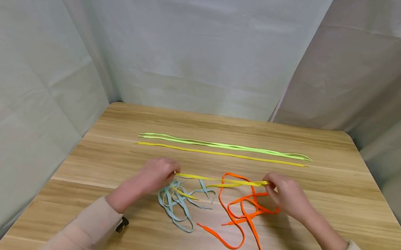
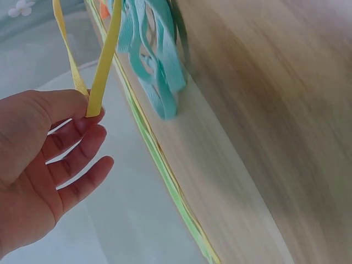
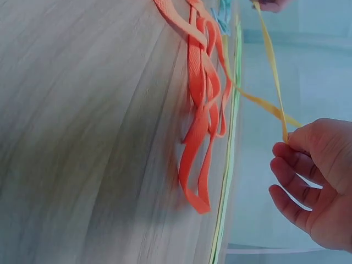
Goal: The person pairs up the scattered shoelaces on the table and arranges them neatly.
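- Yellow lace [image 2: 103,71]: stretched between both hands above the wooden table [image 1: 91,163].
- Left hand [image 1: 157,173]: thumb and forefinger pinch it, other fingers loosely bent.
- Right hand [image 1: 286,193]: pinches it likewise.
- Tangled blue lace [image 2: 171,66]: left of the table's middle.
- Tangled orange lace [image 3: 194,69]: right of the table's middle.
- Straight yellow lace [image 1: 219,154], then lime-green laces [image 1: 220,145]: toward the table's far edge.

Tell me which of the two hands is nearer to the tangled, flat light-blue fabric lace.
Left. In the head view, the left hand is at the upper-left edge of the light-blue lace; the right hand is well off to its right.
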Demonstrator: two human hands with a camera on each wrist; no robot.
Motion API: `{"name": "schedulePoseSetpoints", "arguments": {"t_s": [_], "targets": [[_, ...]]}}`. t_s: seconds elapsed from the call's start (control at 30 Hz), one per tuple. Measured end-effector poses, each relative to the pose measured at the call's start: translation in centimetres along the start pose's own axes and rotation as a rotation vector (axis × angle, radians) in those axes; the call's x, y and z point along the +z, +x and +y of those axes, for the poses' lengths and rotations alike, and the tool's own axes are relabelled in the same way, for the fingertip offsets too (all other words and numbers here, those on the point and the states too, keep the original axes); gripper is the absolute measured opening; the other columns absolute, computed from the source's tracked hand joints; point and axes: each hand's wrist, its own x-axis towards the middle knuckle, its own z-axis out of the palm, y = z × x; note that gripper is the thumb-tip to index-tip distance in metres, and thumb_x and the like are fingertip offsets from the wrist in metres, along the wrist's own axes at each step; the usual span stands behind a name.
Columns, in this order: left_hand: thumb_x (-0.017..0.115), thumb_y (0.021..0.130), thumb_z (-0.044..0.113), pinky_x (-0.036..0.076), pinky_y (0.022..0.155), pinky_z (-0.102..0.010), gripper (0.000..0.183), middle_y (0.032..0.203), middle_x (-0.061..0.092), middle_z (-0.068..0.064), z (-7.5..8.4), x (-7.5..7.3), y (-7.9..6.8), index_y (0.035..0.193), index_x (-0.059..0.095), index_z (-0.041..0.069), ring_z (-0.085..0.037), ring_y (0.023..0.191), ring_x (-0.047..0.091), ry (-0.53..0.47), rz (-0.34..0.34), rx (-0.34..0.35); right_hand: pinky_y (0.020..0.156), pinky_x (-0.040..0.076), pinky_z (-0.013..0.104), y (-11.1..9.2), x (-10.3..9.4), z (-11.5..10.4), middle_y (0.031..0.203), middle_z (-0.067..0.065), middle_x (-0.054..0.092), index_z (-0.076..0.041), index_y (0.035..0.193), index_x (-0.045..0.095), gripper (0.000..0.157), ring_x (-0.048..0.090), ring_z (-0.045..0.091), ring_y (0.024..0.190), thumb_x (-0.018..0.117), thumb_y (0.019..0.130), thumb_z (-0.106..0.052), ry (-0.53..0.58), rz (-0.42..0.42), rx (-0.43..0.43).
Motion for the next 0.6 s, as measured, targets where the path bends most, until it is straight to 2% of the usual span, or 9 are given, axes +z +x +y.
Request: {"name": "schedulePoseSetpoints", "arguments": {"t_s": [0.27, 0.47, 0.6], "targets": [[0.064, 0.076, 0.001, 0.046, 0.055, -0.026, 0.011, 0.078, 0.064, -0.001, -1.5, -0.6, -1.0, 0.080, 0.068, 0.010, -0.013, 0.069, 0.060, 0.007, -0.041, -0.088, 0.054, 0.047, 0.023, -0.2, -0.4, 1.1, 0.075, -0.004, 0.062, -0.010, 0.083, 0.061, 0.020, 0.058, 0.007, 0.064, 0.070, 0.071, 0.004, -0.006, 0.033, 0.019], [0.063, 0.076, 0.000, 0.047, 0.057, -0.028, 0.010, 0.076, 0.063, 0.001, -2.8, -1.2, -1.7, 0.078, 0.066, 0.009, -0.012, 0.067, 0.058, -0.017, -0.026, -0.143, 0.053, 0.047, 0.022, -0.4, -0.6, 2.3, 0.073, -0.003, 0.062, -0.009, 0.082, 0.061, 0.022, 0.056, 0.007, 0.062, 0.071, 0.069, 0.006, -0.011, 0.077, 0.018], [0.063, 0.078, 0.001, 0.046, 0.056, -0.027, 0.009, 0.075, 0.064, 0.001, -3.7, -1.6, -2.1, 0.078, 0.067, 0.008, -0.010, 0.064, 0.055, -0.044, -0.019, -0.178, 0.053, 0.046, 0.024, -0.5, -0.9, 3.0, 0.073, -0.002, 0.059, -0.009, 0.079, 0.059, 0.024, 0.053, 0.007, 0.063, 0.069, 0.068, 0.010, -0.015, 0.074, 0.027]]}}
